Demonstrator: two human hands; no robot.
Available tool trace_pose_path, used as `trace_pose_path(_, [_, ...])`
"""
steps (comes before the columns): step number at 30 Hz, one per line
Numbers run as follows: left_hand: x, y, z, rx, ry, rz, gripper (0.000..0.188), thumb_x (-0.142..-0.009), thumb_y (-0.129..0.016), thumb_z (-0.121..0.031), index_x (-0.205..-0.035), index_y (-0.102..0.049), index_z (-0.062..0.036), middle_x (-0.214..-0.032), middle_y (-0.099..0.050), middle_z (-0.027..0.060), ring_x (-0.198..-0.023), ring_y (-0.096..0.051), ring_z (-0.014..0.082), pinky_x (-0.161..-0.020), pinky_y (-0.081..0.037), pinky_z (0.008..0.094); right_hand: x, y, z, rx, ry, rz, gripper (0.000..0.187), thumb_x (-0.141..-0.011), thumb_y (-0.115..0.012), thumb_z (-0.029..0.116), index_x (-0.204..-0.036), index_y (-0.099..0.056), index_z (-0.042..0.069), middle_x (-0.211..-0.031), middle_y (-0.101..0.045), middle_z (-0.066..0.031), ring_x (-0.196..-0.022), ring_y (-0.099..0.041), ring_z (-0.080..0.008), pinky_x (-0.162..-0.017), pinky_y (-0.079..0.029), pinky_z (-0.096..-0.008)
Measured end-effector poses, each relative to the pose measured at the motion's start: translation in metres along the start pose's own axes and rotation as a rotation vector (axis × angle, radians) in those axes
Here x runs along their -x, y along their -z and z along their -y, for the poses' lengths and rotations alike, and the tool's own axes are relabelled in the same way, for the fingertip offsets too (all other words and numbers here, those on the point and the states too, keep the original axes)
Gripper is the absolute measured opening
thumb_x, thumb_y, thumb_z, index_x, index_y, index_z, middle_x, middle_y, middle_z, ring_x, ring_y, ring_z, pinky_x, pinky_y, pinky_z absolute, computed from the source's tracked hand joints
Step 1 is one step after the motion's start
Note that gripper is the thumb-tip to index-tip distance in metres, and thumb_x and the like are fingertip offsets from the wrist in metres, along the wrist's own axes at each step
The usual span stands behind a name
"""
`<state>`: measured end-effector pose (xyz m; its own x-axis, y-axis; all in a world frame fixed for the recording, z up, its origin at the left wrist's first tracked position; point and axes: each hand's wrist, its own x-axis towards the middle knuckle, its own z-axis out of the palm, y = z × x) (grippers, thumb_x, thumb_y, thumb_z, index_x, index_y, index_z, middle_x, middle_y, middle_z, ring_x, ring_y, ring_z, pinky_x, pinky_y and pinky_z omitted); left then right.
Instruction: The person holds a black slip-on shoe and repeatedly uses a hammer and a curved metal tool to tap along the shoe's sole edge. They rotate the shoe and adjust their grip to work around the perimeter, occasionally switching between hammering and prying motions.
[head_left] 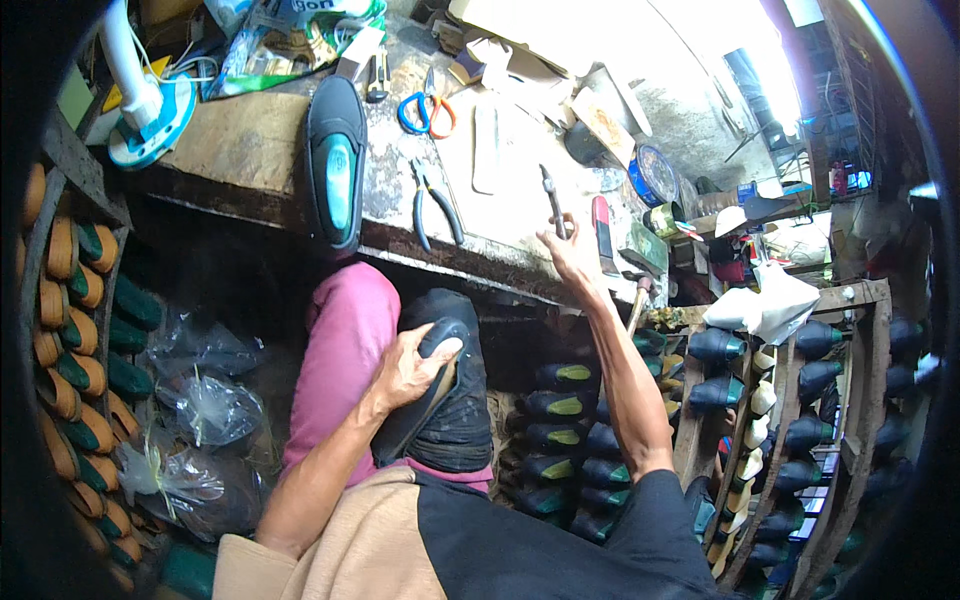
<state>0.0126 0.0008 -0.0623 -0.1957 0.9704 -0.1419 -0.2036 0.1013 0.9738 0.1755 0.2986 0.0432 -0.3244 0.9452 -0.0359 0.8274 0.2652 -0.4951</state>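
Below the front edge of the workbench (230,140), on the person's lap, lies 1 dark shoe (408,422), gripped by the left hand (410,368), its thumb pressed over the end nearer the bench. Over the bench top, the right hand (575,255) has its fingers closed in a narrow pinch on 1 slim dark tool (554,203).

The shoe's long axis slants, 1 end toward the bench and slightly right, the other toward the torso; which is toe and which is heel I cannot tell. The tool's long axis runs away from the person, its free end pointing toward the bench's far side, leaning a little left.

I judge the shoe light, its upper pliable and perhaps slick, its sole stiffer; gripping both sides at mid-length should steady it. The tool looks light, rigid and possibly sharp-tipped, best held at the end nearer the bench's front edge.
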Motion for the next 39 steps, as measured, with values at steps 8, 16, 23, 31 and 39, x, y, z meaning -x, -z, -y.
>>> trace_pose_path(8, [-0.007, -0.003, 0.012, 0.145, -0.019, 0.028, 0.037, -0.11, -0.079, -0.026, -0.129, -0.076, 0.006, -0.101, -0.082, 0.0136, -0.08, -0.071, 0.0105, -0.072, -0.058, 0.0306, -0.095, -0.037, -0.033, 0.103, 0.239, -0.17, 0.022, -0.1, -0.082, 0.027, -0.112, -0.081, 0.009, -0.075, -0.065, -0.0037, -0.07, -0.06, -0.0159, -0.068, -0.05, -0.0378])
trace_pose_path(16, [-0.01, -0.005, 0.009, 0.032, 0.014, -0.028, 0.042, -0.107, -0.08, -0.034, -0.124, -0.076, 0.0035, -0.084, -0.076, 0.0199, -0.058, -0.062, 0.0171, -0.06, -0.051, 0.0398, -0.093, -0.047, -0.021, 0.39, 0.33, -0.291, 0.025, -0.101, -0.075, 0.022, -0.112, -0.077, 0.0, -0.104, -0.078, -0.0298, -0.097, -0.076, -0.0502, -0.087, -0.059, -0.0557])
trace_pose_path(23, [-0.005, -0.006, -0.012, -0.064, 0.025, -0.036, 0.04, -0.108, -0.08, -0.035, -0.124, -0.074, 0.0019, -0.095, -0.08, 0.0235, -0.078, -0.078, 0.038, -0.075, -0.06, 0.0458, 0.035, -0.026, 0.024, -0.183, 0.049, 0.131, 0.027, -0.112, -0.074, 0.029, -0.104, -0.072, 0.004, -0.08, -0.068, -0.0053, -0.059, -0.056, -0.0167, -0.056, -0.046, -0.0358])
trace_pose_path(31, [-0.001, -0.01, -0.016, -0.175, 0.072, -0.005, 0.036, -0.105, -0.077, -0.028, -0.13, -0.073, -0.0027, -0.096, -0.078, 0.0257, -0.094, -0.079, 0.047, -0.081, -0.061, 0.0497, 0.135, -0.021, 0.05, -0.608, -0.181, 0.789, 0.023, -0.109, -0.081, 0.022, -0.103, -0.069, 0.003, -0.068, -0.058, 0.0013, -0.056, -0.048, -0.0075, -0.051, -0.036, -0.0286])
trace_pose_path(39, [-0.001, -0.014, -0.009, -0.278, 0.054, -0.06, 0.045, -0.104, -0.077, -0.029, -0.134, -0.07, 0.0028, -0.098, -0.076, 0.0315, -0.093, -0.078, 0.0503, -0.08, -0.059, 0.0532, 0.133, -0.016, 0.065, -0.403, -0.164, 0.811, 0.023, -0.108, -0.082, 0.02, -0.102, -0.07, 0.002, -0.066, -0.055, 0.0027, -0.055, -0.047, -0.007, -0.051, -0.036, -0.0285])
